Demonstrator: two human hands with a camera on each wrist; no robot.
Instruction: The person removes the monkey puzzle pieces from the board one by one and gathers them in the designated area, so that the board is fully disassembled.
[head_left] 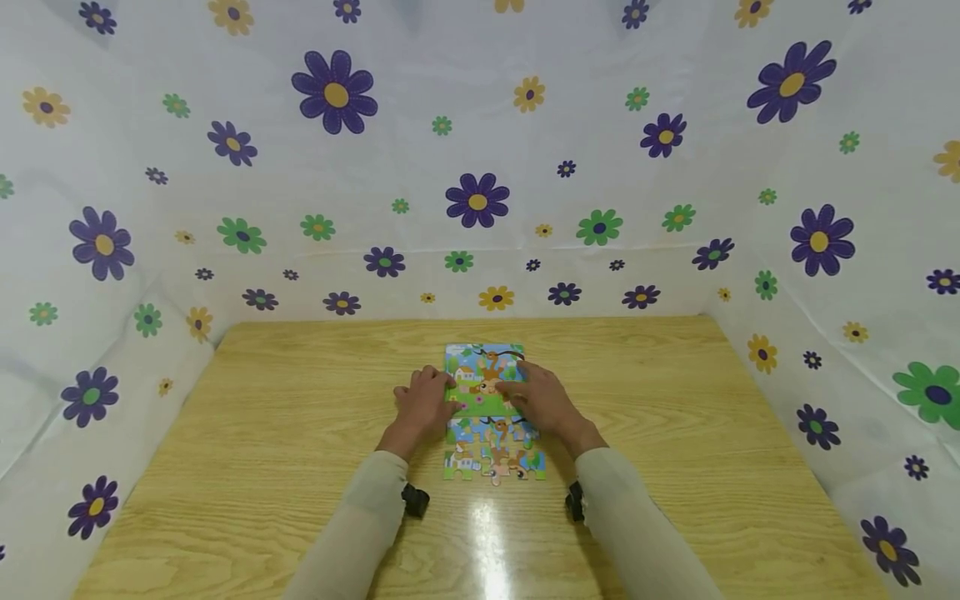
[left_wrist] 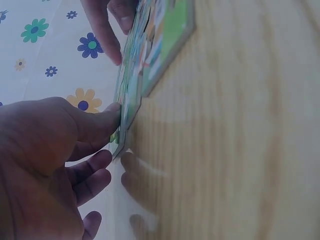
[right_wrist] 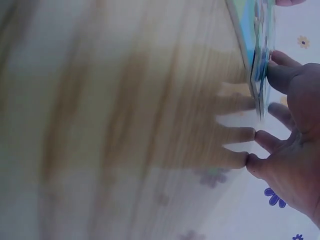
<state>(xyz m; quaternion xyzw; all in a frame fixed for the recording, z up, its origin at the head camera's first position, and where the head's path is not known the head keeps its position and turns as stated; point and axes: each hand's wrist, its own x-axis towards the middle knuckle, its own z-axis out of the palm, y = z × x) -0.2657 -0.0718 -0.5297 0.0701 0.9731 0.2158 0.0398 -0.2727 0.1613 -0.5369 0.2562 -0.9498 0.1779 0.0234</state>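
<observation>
A picture card (head_left: 468,400) with a cartoon monkey, a house and green grass lies flat on the table, just beyond a partly joined jigsaw puzzle (head_left: 465,460) with a matching picture. My left hand (head_left: 426,404) holds the card's left edge, its thumb over the border and its other fingers curled beside it. From the right side my right hand (head_left: 546,402) grips the card, thumb laid across its face and index finger at the upper right edge. The right hand's outer fingers (right_wrist: 269,142) touch the tabletop. In the left wrist view the puzzle (left_wrist: 172,37) appears edge-on, near the card.
The wood-grain table (head_left: 300,483) extends around the puzzle on all sides. A white flower-print cloth (head_left: 420,158) hangs behind it and along both sides. Dark wrist cameras (head_left: 415,500) sit at the cuffs of the pale sleeves (head_left: 352,517).
</observation>
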